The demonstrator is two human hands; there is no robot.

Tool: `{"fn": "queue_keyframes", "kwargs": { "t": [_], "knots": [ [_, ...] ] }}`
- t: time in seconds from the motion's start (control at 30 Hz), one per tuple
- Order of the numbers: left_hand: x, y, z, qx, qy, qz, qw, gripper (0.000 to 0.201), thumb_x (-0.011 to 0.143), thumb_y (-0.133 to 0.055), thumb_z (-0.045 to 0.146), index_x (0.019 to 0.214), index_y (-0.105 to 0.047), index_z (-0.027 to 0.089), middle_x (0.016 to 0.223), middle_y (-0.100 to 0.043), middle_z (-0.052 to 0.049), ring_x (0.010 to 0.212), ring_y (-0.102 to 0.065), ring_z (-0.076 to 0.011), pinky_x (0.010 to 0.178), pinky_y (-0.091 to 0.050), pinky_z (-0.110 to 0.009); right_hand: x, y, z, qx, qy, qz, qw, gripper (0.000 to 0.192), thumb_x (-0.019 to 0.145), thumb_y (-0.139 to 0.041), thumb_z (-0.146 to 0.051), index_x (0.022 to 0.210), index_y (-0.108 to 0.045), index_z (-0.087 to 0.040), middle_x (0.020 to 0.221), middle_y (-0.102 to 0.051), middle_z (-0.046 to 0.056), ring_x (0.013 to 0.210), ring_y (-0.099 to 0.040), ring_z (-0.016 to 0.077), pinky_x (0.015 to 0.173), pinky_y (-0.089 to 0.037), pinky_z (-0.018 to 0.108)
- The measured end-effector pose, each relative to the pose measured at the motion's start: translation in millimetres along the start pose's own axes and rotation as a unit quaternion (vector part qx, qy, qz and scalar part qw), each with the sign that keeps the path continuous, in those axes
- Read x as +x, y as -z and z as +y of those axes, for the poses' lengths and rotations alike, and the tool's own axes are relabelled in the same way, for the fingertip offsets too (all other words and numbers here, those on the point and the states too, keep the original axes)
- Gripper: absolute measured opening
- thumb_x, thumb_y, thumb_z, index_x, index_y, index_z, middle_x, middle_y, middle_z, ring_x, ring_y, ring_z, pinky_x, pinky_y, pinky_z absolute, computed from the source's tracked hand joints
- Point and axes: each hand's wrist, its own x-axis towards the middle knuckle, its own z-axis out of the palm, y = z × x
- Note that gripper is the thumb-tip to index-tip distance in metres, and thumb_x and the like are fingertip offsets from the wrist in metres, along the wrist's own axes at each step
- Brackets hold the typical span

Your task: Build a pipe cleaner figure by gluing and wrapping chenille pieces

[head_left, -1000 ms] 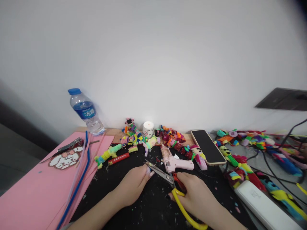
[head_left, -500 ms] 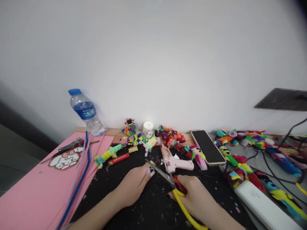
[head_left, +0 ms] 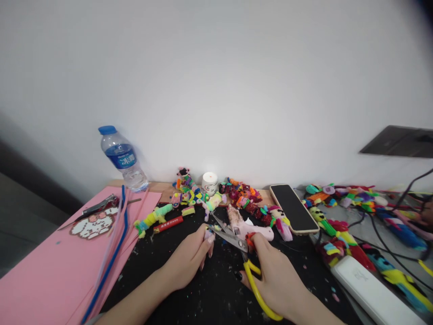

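Observation:
My right hand (head_left: 275, 282) grips yellow-handled scissors (head_left: 237, 243) with the blades spread apart, tips pointing up-left. My left hand (head_left: 189, 259) pinches a tiny fuzzy piece (head_left: 209, 232) at its fingertips, right at the scissor blades. Both hands rest low over a black mat (head_left: 203, 293) littered with small scraps. A pink glue gun (head_left: 248, 230) lies just behind the scissors.
Pink sheets (head_left: 50, 275) with pipe cleaners (head_left: 113, 246) lie at left, a water bottle (head_left: 122, 159) behind them. Several colourful pipe-cleaner figures (head_left: 240, 194) line the wall. A phone (head_left: 293, 207), a white power bank (head_left: 372, 293), cables and more figures fill the right.
The scissor blades have spread wider and shifted slightly up and forward. My left fingers curled in, bringing the small piece between the blades.

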Motion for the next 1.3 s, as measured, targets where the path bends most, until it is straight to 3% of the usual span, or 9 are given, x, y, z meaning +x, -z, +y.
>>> {"fn": "queue_keyframes", "kwargs": {
  "t": [0.27,0.5,1.1,1.3],
  "knots": [
    [3,-4.5,-9,-0.009,0.006,0.021,1.000,0.028,0.093,-0.030,0.034,0.073,-0.041,0.019,0.060,-0.050,0.005,0.041,-0.046,-0.0081,0.047,-0.038,-0.020,2,1,-2,-0.031,-0.013,-0.027,0.999,0.025,0.069,-0.062,-0.033,0.086,-0.049,-0.021,0.084,-0.061,0.004,0.072,-0.059,0.0232,0.060,-0.036,0.029],
    [4,-2.7,-8,-0.006,-0.001,0.038,0.999,0.023,0.090,-0.035,0.029,0.072,-0.043,0.019,0.059,-0.051,0.005,0.040,-0.046,-0.0075,0.046,-0.038,-0.019,2,-3,-1,-0.012,-0.013,-0.028,0.999,0.027,0.070,-0.061,-0.032,0.093,-0.052,-0.021,0.094,-0.063,0.006,0.082,-0.060,0.0243,0.066,-0.038,0.028],
    [4,-3.6,-7,0.010,0.005,0.050,0.999,0.034,0.091,-0.036,0.038,0.063,-0.041,0.018,0.054,-0.048,0.006,0.038,-0.047,-0.0072,0.043,-0.036,-0.018,3,-10,5,0.011,-0.003,-0.028,1.000,0.021,0.072,-0.062,-0.034,0.065,-0.050,-0.019,0.066,-0.057,0.000,0.057,-0.048,0.0140,0.054,-0.031,0.023],
    [4,-1.3,-4,0.049,-0.005,0.059,0.997,0.032,0.092,-0.034,0.038,0.068,-0.045,0.019,0.058,-0.053,0.004,0.045,-0.049,-0.0097,0.051,-0.036,-0.021,3,-4,4,0.055,-0.017,-0.016,0.998,0.013,0.074,-0.055,-0.028,0.072,-0.045,-0.020,0.070,-0.057,0.001,0.059,-0.047,0.0145,0.055,-0.034,0.025]
  ]
}}
